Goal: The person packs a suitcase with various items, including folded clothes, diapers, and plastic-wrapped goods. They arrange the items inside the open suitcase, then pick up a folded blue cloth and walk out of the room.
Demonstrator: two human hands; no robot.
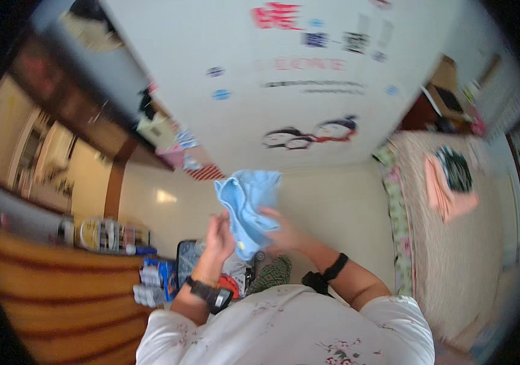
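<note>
A light blue cloth garment point(248, 200), loosely bunched, hangs in front of me between my hands. My right hand point(283, 230) grips its lower right side, with the fingers over the fabric. At the garment's left edge is my left hand point(220, 237), palm turned towards it and fingers raised; blur hides whether they grip the cloth. Below my hands an open dark case point(189, 260) with things in it lies partly hidden behind my left forearm.
On the right, a bed with a beige cover point(451, 255) bears a peach cloth point(442, 196) and a dark green striped cloth point(456, 171). Blue-and-white packages point(155, 280) stand at the lower left, near a wire rack point(109, 235). A white wall with penguin pictures point(310, 134) rises ahead.
</note>
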